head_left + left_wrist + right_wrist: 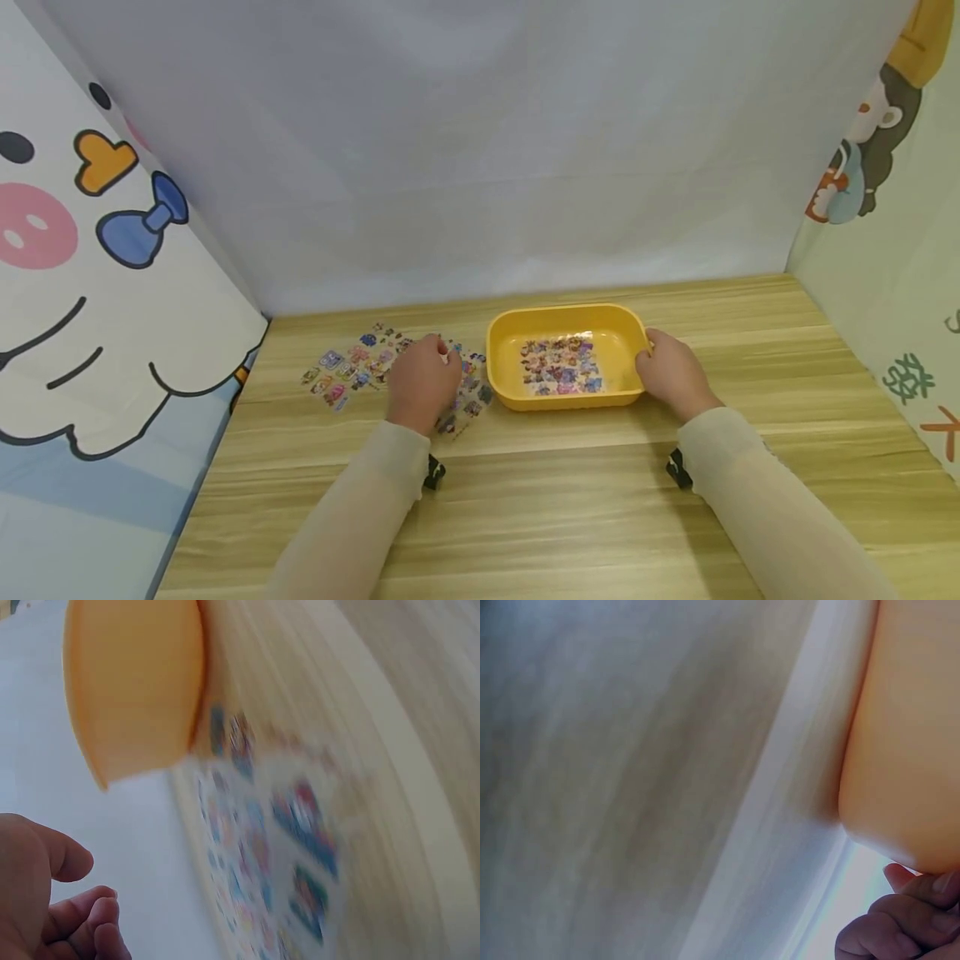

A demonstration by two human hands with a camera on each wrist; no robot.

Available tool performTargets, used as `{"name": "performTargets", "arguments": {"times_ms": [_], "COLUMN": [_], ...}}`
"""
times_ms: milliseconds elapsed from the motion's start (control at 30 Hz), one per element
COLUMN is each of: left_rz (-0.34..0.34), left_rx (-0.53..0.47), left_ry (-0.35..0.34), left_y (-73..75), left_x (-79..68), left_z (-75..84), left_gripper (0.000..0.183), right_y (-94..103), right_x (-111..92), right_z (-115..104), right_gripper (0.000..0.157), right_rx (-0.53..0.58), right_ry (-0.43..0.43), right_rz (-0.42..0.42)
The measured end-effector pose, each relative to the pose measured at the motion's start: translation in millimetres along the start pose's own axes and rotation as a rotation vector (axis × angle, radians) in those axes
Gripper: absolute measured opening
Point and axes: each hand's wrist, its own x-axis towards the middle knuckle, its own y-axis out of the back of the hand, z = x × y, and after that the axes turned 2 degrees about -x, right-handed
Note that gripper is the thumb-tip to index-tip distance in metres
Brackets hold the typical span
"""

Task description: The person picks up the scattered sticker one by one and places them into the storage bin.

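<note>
A yellow plastic basin [567, 402] stands on the table, and a sheet of small cartoon stickers [562, 364] lies on its bottom. My right hand [675, 372] grips the basin's right rim, thumb on the near side; in the right wrist view its curled fingers [904, 919] show beneath the basin wall [907, 735]. To the left of the basin, my left hand [424, 379] is above several clear sticker sheets [345, 371]. In the left wrist view its thumb [69, 856] stands apart from loosely bent fingers, with nothing between them. The left hand hides part of the sheets.
The wood-grain table [570, 500] ends at a white cloth backdrop [525, 167]. Printed cartoon panels stand at the left [112, 250] and right. Dark straps [433, 472] show at both wrists, under light sleeves.
</note>
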Motion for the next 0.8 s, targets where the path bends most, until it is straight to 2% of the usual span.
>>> {"name": "performTargets", "arguments": {"times_ms": [167, 267, 333, 400, 533, 667, 800], "left_rz": [-0.043, -0.043, -0.052, -0.051, -0.096, -0.119, -0.127], "left_rx": [0.045, 0.074, 0.064, 0.065, 0.079, 0.158, 0.239], "left_ry": [0.03, 0.036, 0.031, -0.006, -0.034, 0.011, 0.052], "left_y": [16.0, 24.0, 30.4, 35.3, 47.2, 54.3, 55.1], "left_x": [12.1, 21.7, 27.5, 34.0, 43.6, 44.9, 43.0], "left_z": [-37.9, -64.7, -81.8, -102.4, -142.4, -178.5, -207.6], "left_gripper": [0.031, 0.031, 0.034, 0.039, 0.048, 0.054, 0.062], "right_y": [-1.0, -1.0, -0.8, -0.5, -0.7, -0.7, -0.2], "right_x": [0.2, 0.8, 1.0, 1.1, 0.6, 0.3, 0.1], "right_z": [0.3, 0.7, 0.8, 0.9, 0.3, -0.3, -1.6], "right_gripper": [0.057, 0.057, 0.058, 0.058, 0.057, 0.058, 0.057], "right_rx": [0.0, -0.002, -0.002, -0.002, 0.002, -0.002, -0.002], "right_ry": [0.002, -0.001, -0.008, -0.013, -0.017, -0.012, -0.014], "right_rz": [0.004, 0.001, -0.004, -0.01, -0.011, -0.012, -0.008]}}
